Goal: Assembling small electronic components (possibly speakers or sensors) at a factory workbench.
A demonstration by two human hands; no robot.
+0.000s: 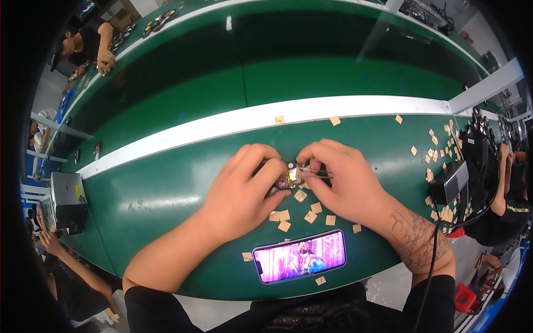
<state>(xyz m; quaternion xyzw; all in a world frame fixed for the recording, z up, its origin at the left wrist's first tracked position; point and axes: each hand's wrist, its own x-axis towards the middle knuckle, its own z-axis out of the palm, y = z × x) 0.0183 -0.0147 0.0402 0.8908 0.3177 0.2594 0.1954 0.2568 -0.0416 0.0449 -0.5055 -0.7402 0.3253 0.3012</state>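
Note:
My left hand (244, 186) and my right hand (338, 180) meet over the green workbench (166, 188). Between them sits a small dark electronic part (290, 176) with a yellow-orange patch. My left hand's fingers pinch the part from the left. My right hand holds thin metal tweezers (316, 173) whose tips touch the part. Several small tan paper squares (300, 195) lie on the bench right under my hands.
A smartphone (300, 256) with a lit pink screen lies near the front edge. More tan squares (438, 144) are scattered at the right. A grey box (65, 200) stands at the left, a black device (451, 182) at the right. Other people work at the left, right and far left.

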